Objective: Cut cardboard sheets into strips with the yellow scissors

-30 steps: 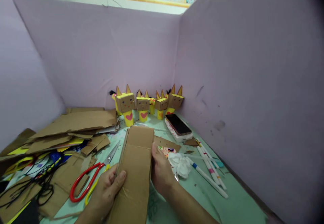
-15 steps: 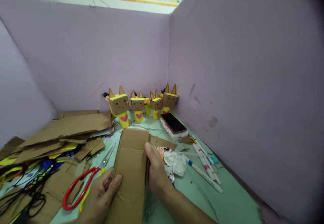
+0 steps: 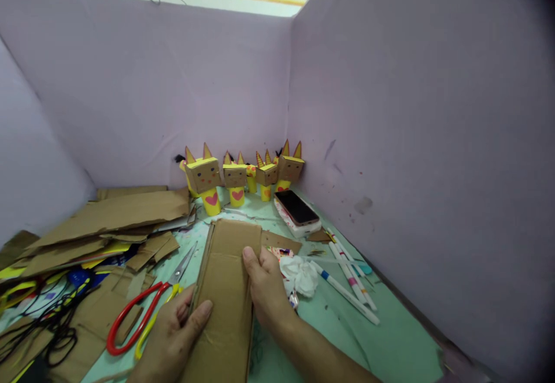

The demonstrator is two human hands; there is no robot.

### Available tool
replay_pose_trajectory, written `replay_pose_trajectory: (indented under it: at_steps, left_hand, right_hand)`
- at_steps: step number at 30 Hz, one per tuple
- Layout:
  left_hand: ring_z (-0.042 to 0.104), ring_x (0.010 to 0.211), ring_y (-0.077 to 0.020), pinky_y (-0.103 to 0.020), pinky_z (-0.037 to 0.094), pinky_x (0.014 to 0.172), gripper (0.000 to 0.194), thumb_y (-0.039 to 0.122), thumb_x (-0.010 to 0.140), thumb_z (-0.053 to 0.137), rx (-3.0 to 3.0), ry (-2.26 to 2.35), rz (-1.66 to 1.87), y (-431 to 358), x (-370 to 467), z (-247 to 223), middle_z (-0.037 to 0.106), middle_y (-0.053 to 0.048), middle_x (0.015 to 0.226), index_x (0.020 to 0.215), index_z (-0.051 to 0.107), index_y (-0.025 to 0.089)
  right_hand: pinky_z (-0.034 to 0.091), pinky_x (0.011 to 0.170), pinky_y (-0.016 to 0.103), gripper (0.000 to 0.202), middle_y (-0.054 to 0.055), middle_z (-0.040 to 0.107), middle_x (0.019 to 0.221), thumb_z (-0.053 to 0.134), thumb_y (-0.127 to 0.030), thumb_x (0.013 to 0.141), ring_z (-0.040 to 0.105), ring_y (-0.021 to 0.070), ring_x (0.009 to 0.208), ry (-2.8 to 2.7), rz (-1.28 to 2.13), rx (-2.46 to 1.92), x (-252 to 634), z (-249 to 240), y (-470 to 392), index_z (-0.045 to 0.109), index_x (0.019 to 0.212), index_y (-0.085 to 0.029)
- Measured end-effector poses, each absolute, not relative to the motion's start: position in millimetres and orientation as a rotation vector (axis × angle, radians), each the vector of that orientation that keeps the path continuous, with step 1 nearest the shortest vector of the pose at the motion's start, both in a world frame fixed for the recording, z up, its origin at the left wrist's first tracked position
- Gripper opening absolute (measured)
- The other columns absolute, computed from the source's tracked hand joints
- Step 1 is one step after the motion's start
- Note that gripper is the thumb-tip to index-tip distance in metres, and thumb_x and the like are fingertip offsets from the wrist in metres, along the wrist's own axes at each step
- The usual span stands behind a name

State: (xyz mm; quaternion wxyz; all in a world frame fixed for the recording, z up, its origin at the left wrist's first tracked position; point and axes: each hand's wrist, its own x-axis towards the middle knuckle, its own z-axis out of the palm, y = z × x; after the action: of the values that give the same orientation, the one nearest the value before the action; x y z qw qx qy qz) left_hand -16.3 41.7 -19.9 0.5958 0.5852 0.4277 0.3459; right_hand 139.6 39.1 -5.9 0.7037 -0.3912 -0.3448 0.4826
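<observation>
"Gripping that long, flat panel of brown corrugated cardboard (image 3: 228, 313) takes both hands, doesn't it?"

"Yes. It lies at the lower centre of the frame, between the palms. The left hand (image 3: 180, 325) is closed on its left edge, thumb laid over the top face; the right hand (image 3: 266, 287) clasps the right edge in the same way. How the fingers sit underneath, I can't tell."

"Which way does it run?"

"Its long axis goes from the bottom of the frame up toward the middle, leaning slightly right. The right hand is nearer the far end, its thumb beside a crease crossing the face; the left hand sits lower."

"And the surface?"

"Matte, a little wrinkled below the left thumb, with layers showing along the left side."

"What's around it?"

"Red-handled metal scissors (image 3: 176, 277) lie just left of the panel, blades toward the upper right. Near the right hand is a soft, crumpled white tissue (image 3: 299, 276), then slim white marker pens with coloured bands (image 3: 344, 293). Farther up, near the centre, stand box-headed cardboard figures with pointed horns and rounded yellow bodies (image 3: 203, 175)."
</observation>
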Motion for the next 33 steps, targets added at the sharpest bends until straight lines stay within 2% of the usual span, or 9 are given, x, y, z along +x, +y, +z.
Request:
replay_pose_trajectory:
  at_steps: [5, 9, 14, 19, 22, 25, 27, 30, 33]
  left_hand:
    - [0.067, 0.070, -0.0268, -0.033, 0.055, 0.059, 0.043, 0.044, 0.072, 0.067, 1.301, 0.973, 0.775, 43.1, -12.5, -16.4, 0.072, -0.009, 0.085, 0.104, 0.060, 0.017]
    - [0.068, 0.064, -0.0274, -0.037, 0.055, 0.059, 0.044, 0.041, 0.064, 0.074, 1.074, 0.916, 0.621, 37.5, -7.2, -9.2, 0.072, -0.011, 0.079, 0.098, 0.064, 0.014]
    - [0.067, 0.064, -0.0271, -0.035, 0.054, 0.059, 0.049, 0.034, 0.055, 0.080, 0.985, 0.953, 0.591, 34.2, -5.6, -7.7, 0.073, -0.012, 0.078, 0.098, 0.066, 0.012]
    - [0.068, 0.065, -0.0281, -0.036, 0.055, 0.059, 0.048, 0.031, 0.058, 0.078, 1.002, 0.956, 0.615, 40.4, -9.3, -10.3, 0.073, -0.013, 0.081, 0.099, 0.064, 0.011]
    - [0.068, 0.062, -0.0278, -0.037, 0.055, 0.058, 0.050, 0.029, 0.057, 0.079, 0.948, 0.964, 0.679, 44.1, -10.2, -6.8, 0.073, -0.014, 0.081, 0.101, 0.063, 0.011]
    - [0.068, 0.061, -0.0267, -0.036, 0.055, 0.058, 0.054, 0.027, 0.056, 0.079, 0.891, 0.950, 0.748, 46.2, -10.6, -1.6, 0.073, -0.014, 0.083, 0.105, 0.063, 0.011]
    - [0.068, 0.060, -0.0265, -0.036, 0.055, 0.058, 0.052, 0.027, 0.055, 0.079, 0.881, 0.955, 0.768, 46.8, -10.6, 0.6, 0.073, -0.014, 0.083, 0.103, 0.064, 0.011]
    - [0.068, 0.061, -0.0262, -0.035, 0.055, 0.058, 0.051, 0.026, 0.055, 0.079, 0.884, 0.962, 0.791, 46.9, -10.7, 0.7, 0.073, -0.013, 0.083, 0.102, 0.066, 0.011]
    - [0.068, 0.061, -0.0262, -0.036, 0.055, 0.058, 0.047, 0.026, 0.056, 0.079, 0.893, 0.959, 0.788, 47.6, -11.5, -1.8, 0.073, -0.014, 0.082, 0.098, 0.067, 0.011]
  right_hand:
    - [0.049, 0.074, 0.033, 0.027, 0.005, 0.070, 0.082, 0.056, -0.041, 0.076, 0.063, 0.0214, 0.081, -0.710, 1.073, -0.921, 141.1, -7.8, 40.5, 0.063, 0.087, -0.017]
    - [0.049, 0.071, 0.033, 0.026, 0.004, 0.070, 0.078, 0.058, -0.042, 0.073, 0.063, 0.0222, 0.080, -0.660, 1.127, -0.941, 142.7, -10.9, 43.2, 0.061, 0.084, -0.018]
    - [0.050, 0.070, 0.034, 0.028, 0.005, 0.071, 0.083, 0.057, -0.042, 0.071, 0.064, 0.0223, 0.079, -0.636, 1.225, -0.904, 139.6, -9.1, 44.5, 0.057, 0.087, -0.019]
    - [0.051, 0.066, 0.033, 0.040, 0.007, 0.071, 0.088, 0.057, -0.049, 0.067, 0.065, 0.0225, 0.080, -0.697, 1.348, -0.874, 140.4, -0.6, 43.9, 0.057, 0.092, -0.018]
    - [0.049, 0.056, 0.027, 0.039, 0.006, 0.071, 0.082, 0.067, -0.043, 0.060, 0.065, 0.0201, 0.072, -0.801, 1.432, -0.950, 147.2, 0.5, 42.4, 0.061, 0.088, -0.016]
    - [0.042, 0.044, 0.023, 0.029, 0.003, 0.068, 0.066, 0.075, -0.035, 0.055, 0.062, 0.0171, 0.057, -0.918, 1.467, -1.079, 153.1, -4.9, 42.3, 0.065, 0.072, -0.015]
    - [0.042, 0.044, 0.023, 0.025, 0.003, 0.068, 0.063, 0.077, -0.032, 0.053, 0.061, 0.0168, 0.056, -0.986, 1.460, -1.124, 153.5, -10.5, 43.0, 0.067, 0.067, -0.014]
    - [0.047, 0.053, 0.026, 0.022, 0.003, 0.071, 0.069, 0.077, -0.027, 0.052, 0.063, 0.0182, 0.063, -1.050, 1.436, -1.131, 150.0, -15.9, 43.6, 0.069, 0.068, -0.015]
    - [0.048, 0.055, 0.028, 0.019, 0.004, 0.071, 0.069, 0.074, -0.027, 0.053, 0.063, 0.0185, 0.062, -1.067, 1.420, -1.137, 146.7, -14.4, 42.5, 0.070, 0.068, -0.015]
